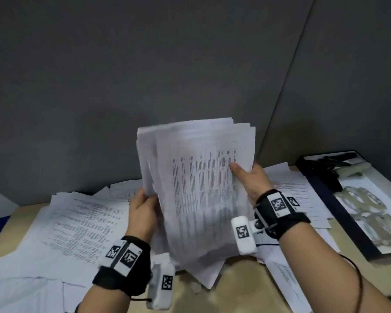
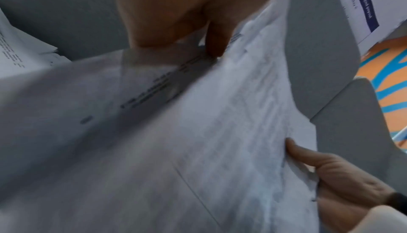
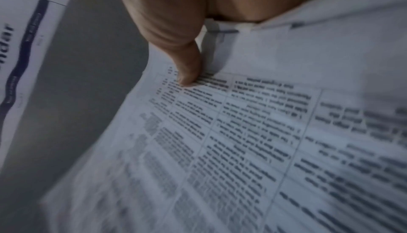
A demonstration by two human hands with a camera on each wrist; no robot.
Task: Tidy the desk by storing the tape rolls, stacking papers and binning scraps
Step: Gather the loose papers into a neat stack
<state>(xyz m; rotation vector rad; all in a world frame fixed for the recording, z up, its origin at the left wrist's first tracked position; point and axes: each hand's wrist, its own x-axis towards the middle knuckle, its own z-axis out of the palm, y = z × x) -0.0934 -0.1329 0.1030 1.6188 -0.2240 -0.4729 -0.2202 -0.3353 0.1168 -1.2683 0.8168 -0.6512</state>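
White printed papers [image 1: 196, 184] upright between both hands, print blurred

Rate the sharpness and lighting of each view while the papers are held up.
Head view: dim, the sheaf of papers motion-smeared, its lower part worst. Left wrist view: left hand and sheets heavily blurred, shadowed at left. Right wrist view: table print blurred, unreadable; right hand nearer focus.

Head view high, facing down; wrist views close, all sharing the paper stack [image 1: 196, 188].
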